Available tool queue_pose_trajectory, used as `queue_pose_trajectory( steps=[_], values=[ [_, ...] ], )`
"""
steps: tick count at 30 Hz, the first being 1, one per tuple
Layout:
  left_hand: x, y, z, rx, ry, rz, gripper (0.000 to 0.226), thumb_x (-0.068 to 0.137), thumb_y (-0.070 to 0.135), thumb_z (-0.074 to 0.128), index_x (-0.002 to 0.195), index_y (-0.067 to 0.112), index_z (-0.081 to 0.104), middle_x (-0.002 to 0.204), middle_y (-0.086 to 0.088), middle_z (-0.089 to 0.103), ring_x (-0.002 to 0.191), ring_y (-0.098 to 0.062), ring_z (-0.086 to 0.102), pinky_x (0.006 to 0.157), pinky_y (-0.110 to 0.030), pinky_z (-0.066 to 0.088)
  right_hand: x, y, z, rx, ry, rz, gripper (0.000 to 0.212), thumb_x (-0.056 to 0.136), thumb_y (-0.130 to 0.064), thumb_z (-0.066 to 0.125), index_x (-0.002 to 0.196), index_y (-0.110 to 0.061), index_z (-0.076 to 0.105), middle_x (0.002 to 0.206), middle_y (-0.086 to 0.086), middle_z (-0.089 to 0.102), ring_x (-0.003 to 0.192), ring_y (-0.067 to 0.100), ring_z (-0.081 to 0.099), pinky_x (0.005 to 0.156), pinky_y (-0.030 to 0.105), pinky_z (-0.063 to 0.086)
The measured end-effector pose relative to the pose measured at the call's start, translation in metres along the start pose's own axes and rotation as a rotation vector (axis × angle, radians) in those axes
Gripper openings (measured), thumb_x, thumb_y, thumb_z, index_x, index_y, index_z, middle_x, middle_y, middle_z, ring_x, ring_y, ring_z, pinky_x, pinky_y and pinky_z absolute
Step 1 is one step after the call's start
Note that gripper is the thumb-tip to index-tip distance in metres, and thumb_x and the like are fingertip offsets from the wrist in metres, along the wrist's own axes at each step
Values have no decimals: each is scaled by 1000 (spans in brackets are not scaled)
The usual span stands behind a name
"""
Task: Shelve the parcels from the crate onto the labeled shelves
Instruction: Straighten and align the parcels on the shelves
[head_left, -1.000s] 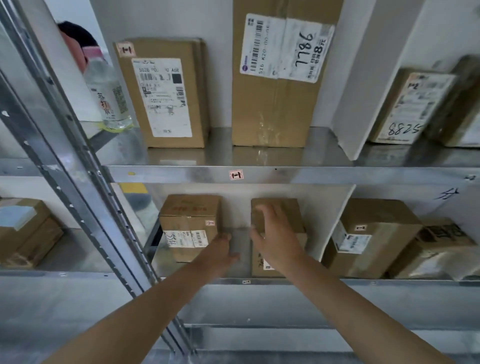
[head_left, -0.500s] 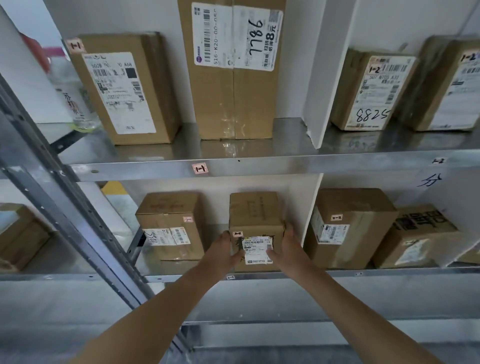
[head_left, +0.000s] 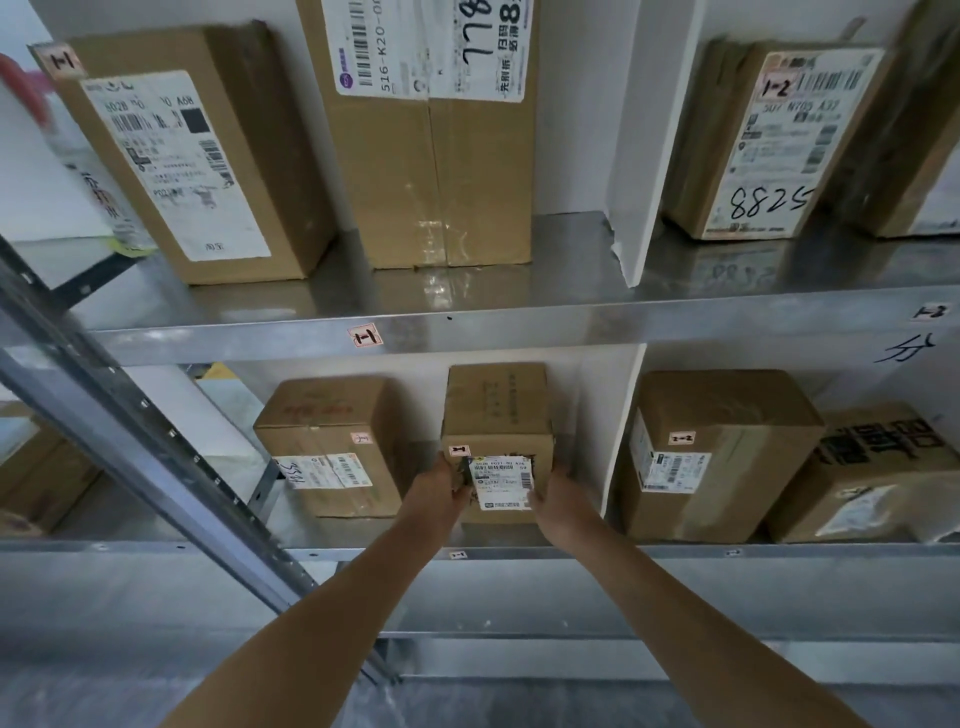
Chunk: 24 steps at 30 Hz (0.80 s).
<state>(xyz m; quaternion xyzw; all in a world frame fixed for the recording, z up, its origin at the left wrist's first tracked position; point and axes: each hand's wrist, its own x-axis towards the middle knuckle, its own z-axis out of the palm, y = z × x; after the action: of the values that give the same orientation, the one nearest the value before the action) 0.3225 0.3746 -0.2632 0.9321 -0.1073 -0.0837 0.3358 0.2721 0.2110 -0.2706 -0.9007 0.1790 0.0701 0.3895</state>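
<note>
Parcel (head_left: 497, 410) stands on the lower shelf (head_left: 363, 550) in the bay tagged 1-1, between a wider box (head_left: 332, 441) and the white divider (head_left: 621, 447). Its lower side edges are clasped by the left hand (head_left: 441, 491) and the right hand (head_left: 560, 496), fingers curled round the corners. To finish well, I judge it should be slid back square, with the label (head_left: 501, 480) facing out and no nudging the neighbour, before both hands let go together. A second ago the right hand lay spread over its front and the label was mostly hidden — now both hands sit at the sides and the label shows plainly.
</note>
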Motion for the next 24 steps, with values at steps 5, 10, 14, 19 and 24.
queue_pose_trajectory(
  steps=[5, 10, 14, 19, 24],
  values=[
    [2, -2, 4, -11, -35, -5, 38, 93, 17, 61, 127, 9, 46, 122, -9, 66, 108, -26, 65, 81, -19, 46, 6, 4, 0, 59, -31, 10, 43, 101, -21, 52, 141, -8, 41, 142, 14, 50, 128, 31, 53, 107, 41, 46],
    [-12, -11, 10, 83, -140, -16, 39, 97, 27, 53, 132, 12, 46, 131, -4, 59, 111, -22, 62, 94, -31, 52, -1, 13, 4, 69, -93, 58, 51, 97, -18, 55, 144, -7, 38, 143, 14, 48, 126, 32, 52, 104, 36, 46],
    [-25, -10, 12, 325, -59, -21, 48, 96, 41, 48, 135, 14, 40, 134, -5, 52, 117, -21, 55, 99, -37, 48, -16, 23, 6, 84, -191, 61, 61, 91, -20, 63, 146, -13, 39, 142, 13, 48, 124, 32, 52, 106, 39, 47],
    [-42, -8, 8, 373, -33, 43, 49, 96, 41, 49, 135, 14, 39, 133, -4, 53, 117, -22, 56, 98, -34, 49, -42, 29, -3, 32, -239, 56, 62, 89, -30, 68, 141, -15, 39, 136, 8, 47, 118, 23, 51, 95, 31, 47],
    [-61, 5, 15, 437, -39, 257, 41, 94, 37, 53, 128, 14, 50, 122, -4, 59, 107, -18, 58, 93, -29, 50, -74, 30, -16, 26, -180, -1, 52, 92, -30, 65, 138, -18, 42, 137, 5, 48, 107, 14, 49, 79, 18, 39]
  ],
)
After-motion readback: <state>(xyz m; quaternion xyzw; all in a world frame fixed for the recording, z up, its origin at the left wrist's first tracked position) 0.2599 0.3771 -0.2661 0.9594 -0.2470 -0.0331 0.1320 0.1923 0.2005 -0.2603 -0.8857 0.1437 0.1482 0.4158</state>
